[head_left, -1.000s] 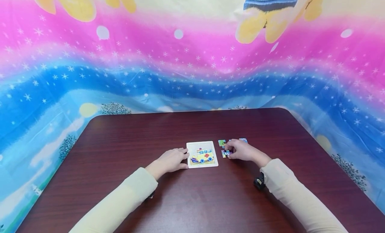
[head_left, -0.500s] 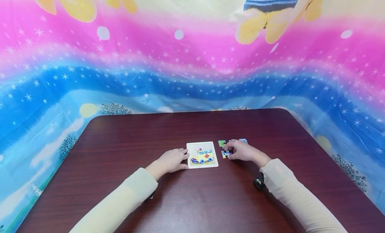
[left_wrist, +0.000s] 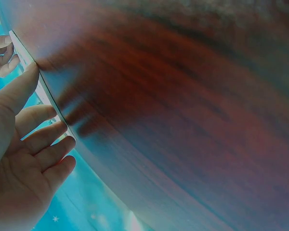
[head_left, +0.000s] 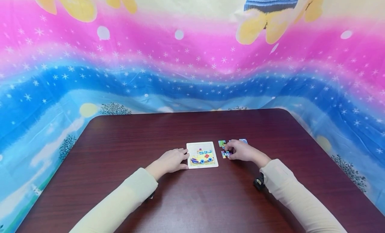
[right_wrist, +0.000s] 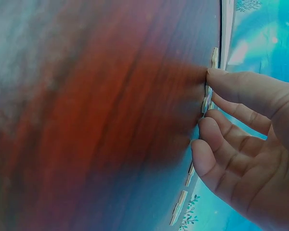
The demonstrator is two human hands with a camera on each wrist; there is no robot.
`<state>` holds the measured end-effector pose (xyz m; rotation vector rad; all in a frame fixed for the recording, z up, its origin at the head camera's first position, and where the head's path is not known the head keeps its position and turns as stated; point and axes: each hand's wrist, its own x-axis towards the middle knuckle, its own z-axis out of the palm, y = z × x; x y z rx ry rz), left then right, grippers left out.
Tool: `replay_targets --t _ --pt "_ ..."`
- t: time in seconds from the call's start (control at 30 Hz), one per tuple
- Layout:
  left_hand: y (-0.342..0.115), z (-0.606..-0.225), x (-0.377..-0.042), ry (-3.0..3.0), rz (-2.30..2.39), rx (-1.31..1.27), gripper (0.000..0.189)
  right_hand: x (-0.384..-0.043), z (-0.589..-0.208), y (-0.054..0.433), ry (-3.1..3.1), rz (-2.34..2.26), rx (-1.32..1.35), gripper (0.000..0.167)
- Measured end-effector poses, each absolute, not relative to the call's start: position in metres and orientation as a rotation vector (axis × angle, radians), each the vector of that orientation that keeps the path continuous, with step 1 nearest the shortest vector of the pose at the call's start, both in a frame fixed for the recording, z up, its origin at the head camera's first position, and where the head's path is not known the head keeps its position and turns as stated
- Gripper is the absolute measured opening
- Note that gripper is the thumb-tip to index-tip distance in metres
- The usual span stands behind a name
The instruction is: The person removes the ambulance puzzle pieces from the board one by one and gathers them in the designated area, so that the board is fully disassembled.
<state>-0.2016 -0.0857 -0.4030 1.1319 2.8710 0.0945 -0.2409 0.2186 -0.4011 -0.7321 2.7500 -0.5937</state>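
A square puzzle board [head_left: 202, 166] with a pale rim and a yellow ambulance picture lies flat on the table. At its left edge rests my left hand [head_left: 171, 160], fingers spread. The left wrist view has that hand's [left_wrist: 26, 168] thumb and fingertips against the board's edge [left_wrist: 45, 97]. Right of the board, my right hand [head_left: 242, 150] bends over loose puzzle pieces, thumb and fingers around a puzzle piece [right_wrist: 206, 104] that they mostly cover. By its thumb lies a purple-and-white puzzle piece [head_left: 224, 154]; a green puzzle piece [head_left: 222, 143] sits beyond the fingers.
The dark red-brown table [head_left: 144, 129] has rounded far corners. Behind the right hand another blue puzzle piece [head_left: 243, 140] shows. A colourful printed cloth [head_left: 192, 59] hangs around the table's far side and flanks. A black wrist device [head_left: 259, 182] is on the right wrist.
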Motion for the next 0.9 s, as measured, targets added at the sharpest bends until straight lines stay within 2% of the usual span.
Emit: replay_targets --t 0.17,0.47,0.9 --pt "-0.086 -0.403 -0.201 2.870 0.087 1.129 0.038 -0.239 -0.398 0.217 2.763 -0.605 -0.733 0.025" --pt "-0.086 -0.403 -0.200 2.871 0.090 1.127 0.041 -0.238 -0.388 0.202 2.777 -0.667 -0.892 0.027" --pt "-0.086 -0.402 -0.201 2.874 0.083 1.132 0.039 -0.239 -0.382 0.169 2.748 -0.632 -0.875 0.030"
